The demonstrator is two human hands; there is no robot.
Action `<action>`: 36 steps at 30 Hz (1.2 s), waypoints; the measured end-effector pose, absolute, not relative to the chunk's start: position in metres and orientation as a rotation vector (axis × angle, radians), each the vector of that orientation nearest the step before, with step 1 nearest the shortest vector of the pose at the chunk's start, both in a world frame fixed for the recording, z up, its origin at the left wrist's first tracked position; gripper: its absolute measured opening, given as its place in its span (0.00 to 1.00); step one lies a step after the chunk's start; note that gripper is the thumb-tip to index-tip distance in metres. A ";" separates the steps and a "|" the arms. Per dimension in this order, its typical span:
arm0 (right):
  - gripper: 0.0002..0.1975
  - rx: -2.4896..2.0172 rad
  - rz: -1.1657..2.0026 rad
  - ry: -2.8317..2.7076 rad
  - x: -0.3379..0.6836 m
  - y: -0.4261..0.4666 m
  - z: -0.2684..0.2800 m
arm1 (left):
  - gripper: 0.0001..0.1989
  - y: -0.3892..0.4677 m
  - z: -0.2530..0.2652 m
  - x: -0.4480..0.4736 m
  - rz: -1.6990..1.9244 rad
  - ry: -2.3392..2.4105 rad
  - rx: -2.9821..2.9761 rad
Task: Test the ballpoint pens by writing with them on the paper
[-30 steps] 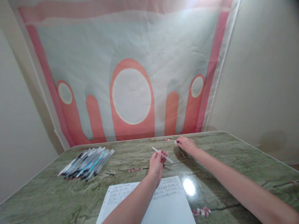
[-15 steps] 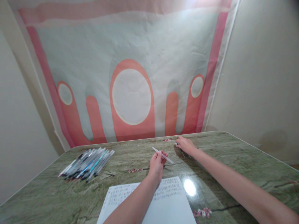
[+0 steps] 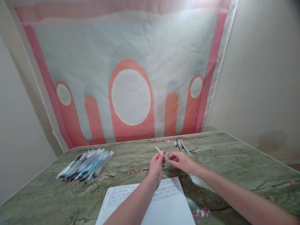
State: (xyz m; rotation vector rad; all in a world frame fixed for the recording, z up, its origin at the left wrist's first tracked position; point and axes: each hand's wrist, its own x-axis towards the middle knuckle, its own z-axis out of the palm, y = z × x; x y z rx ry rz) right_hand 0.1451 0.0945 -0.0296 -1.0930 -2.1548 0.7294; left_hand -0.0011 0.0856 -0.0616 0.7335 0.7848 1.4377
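My left hand pinches a slim, translucent white pen barrel, which slants down toward the right above the table. At its lower right end, close against it, is my right hand. The right fingers are curled together, and whatever they hold is hidden. Just beyond the right hand, a pen with a clear barrel and a few dark-tipped pen parts lie on the table.
A large heap of pens lies on the left of the wood-patterned table. Under my left forearm is a sheet of paper with handwriting. Behind the table hangs a red and pale printed backdrop.
My right hand has come back from the pen parts at the far right to the lower end of the barrel. My left hand still holds the barrel in nearly the same place.
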 end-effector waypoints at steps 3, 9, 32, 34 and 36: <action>0.09 -1.144 0.655 -2.147 0.151 0.097 -0.031 | 0.18 0.086 -0.063 0.000 1.433 0.817 0.752; 0.07 -1.530 0.200 -2.062 0.186 0.125 -0.030 | 0.11 0.089 -0.062 0.002 1.475 0.848 0.613; 0.09 -1.861 -0.231 -2.187 0.193 0.137 -0.056 | 0.10 0.089 -0.061 0.000 1.436 0.855 0.598; 0.09 -1.860 -0.254 -2.196 0.192 0.135 -0.055 | 0.10 0.089 -0.061 0.000 1.436 0.859 0.597; 0.09 -1.861 -0.263 -2.201 0.192 0.134 -0.055 | 0.10 0.088 -0.060 0.000 1.437 0.856 0.599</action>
